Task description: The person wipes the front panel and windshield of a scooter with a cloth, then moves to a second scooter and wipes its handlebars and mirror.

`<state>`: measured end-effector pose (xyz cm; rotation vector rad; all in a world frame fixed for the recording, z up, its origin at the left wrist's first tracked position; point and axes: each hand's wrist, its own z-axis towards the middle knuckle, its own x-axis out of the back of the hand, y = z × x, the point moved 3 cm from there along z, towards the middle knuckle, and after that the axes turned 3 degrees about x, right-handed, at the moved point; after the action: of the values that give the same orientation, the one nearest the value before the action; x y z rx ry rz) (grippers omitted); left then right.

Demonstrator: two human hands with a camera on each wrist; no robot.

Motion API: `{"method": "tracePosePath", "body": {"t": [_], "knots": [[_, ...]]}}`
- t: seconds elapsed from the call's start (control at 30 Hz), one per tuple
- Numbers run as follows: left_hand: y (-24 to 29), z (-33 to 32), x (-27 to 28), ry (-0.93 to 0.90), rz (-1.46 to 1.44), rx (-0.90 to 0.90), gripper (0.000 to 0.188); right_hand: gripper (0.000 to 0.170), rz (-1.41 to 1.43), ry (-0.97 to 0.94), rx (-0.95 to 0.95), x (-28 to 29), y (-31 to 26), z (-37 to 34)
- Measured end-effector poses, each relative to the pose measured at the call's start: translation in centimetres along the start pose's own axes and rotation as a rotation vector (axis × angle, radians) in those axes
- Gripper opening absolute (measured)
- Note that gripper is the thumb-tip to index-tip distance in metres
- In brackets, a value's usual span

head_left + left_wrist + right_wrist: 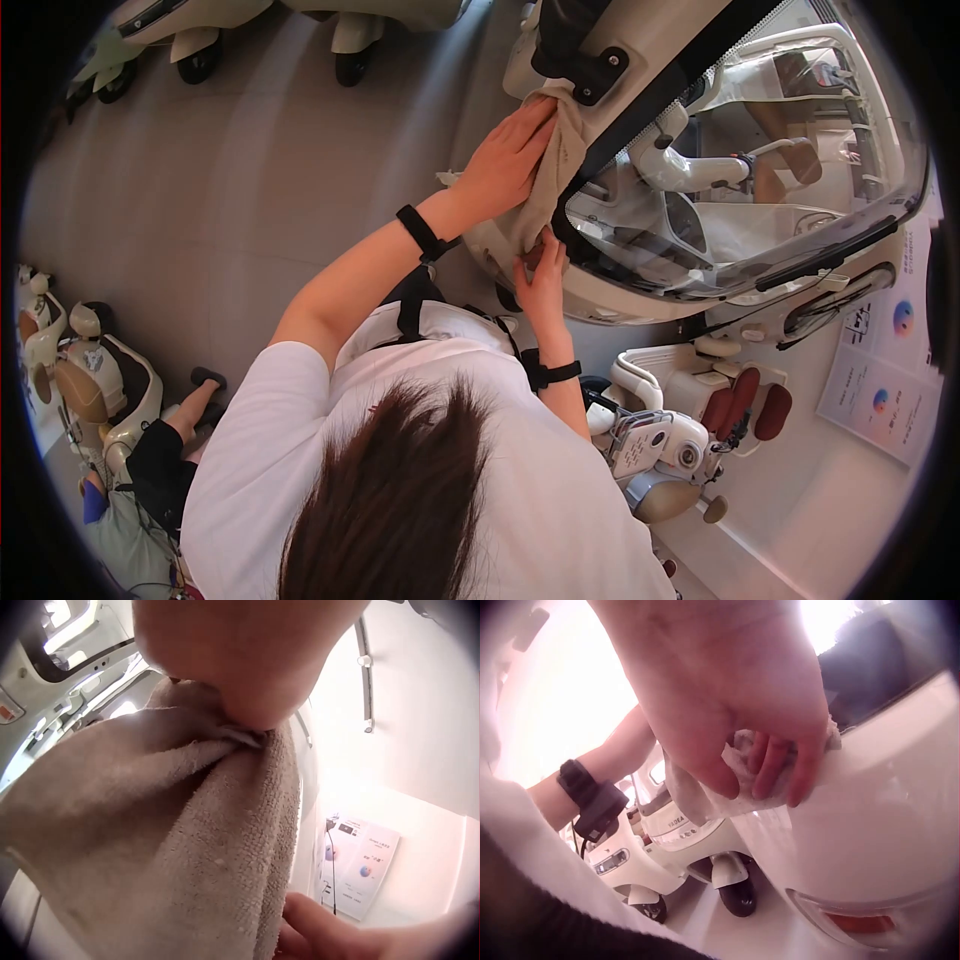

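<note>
A beige terry cloth (556, 175) hangs in folds along the pale body edge beside the windscreen of a small cream vehicle (655, 40). My left hand (505, 160) holds its upper part against the pillar, just below a black bracket (600, 75). In the left wrist view the cloth (217, 847) gathers into folds under that hand (240, 660); its fingertips are hidden there. Lower down, my right hand (545, 285) grips the bottom end of the cloth. The right wrist view shows this hand's fingers (769, 769) bent around the bunched cloth (694, 791), close over the glossy white panel (885, 810).
The curved windscreen (700, 240) and a wiper (825, 255) lie to the right. A white scooter with red seats (735, 400) stands behind at lower right, near a wall poster (885, 340). More scooters (697, 825) stand across the floor. Another person's leg (190, 410) shows at lower left.
</note>
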<state>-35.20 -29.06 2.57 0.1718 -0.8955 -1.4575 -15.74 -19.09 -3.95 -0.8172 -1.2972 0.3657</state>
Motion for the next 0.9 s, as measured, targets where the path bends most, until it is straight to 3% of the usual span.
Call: {"method": "tracePosePath", "body": {"t": [0.1,0.17,0.3,0.37,0.47,0.63,0.7,0.9], "knots": [[0.9,0.9,0.4,0.062,0.122,-0.018,0.060,0.066,0.086,-0.033,-0.050,0.0,0.2,0.2],[1.6,1.6,0.8,0.082,0.156,-0.030,0.058,0.064,0.003,0.001,0.121,0.0,0.2,0.7],[2.5,2.4,1.2,0.118,0.228,-0.027,0.051,0.056,0.065,-0.010,0.062,-0.1,-0.9,1.8],[3.3,2.7,0.7,0.125,0.162,-0.037,0.050,0.049,0.100,0.103,0.141,0.1,-2.2,2.6],[4.0,2.8,0.4,0.144,0.117,-0.028,0.049,0.048,0.161,0.123,0.071,-0.4,-1.8,3.3],[4.1,2.8,1.4,0.131,0.172,-0.007,0.047,0.052,0.149,0.088,0.059,-0.3,-0.9,2.3],[3.6,2.9,1.7,0.124,0.341,-0.129,0.046,0.055,0.119,0.062,0.052,-0.1,-1.0,1.6],[3.3,2.5,1.0,0.074,0.560,-0.150,0.048,0.062,-0.015,0.096,0.033,0.6,-0.2,-0.8]]}}
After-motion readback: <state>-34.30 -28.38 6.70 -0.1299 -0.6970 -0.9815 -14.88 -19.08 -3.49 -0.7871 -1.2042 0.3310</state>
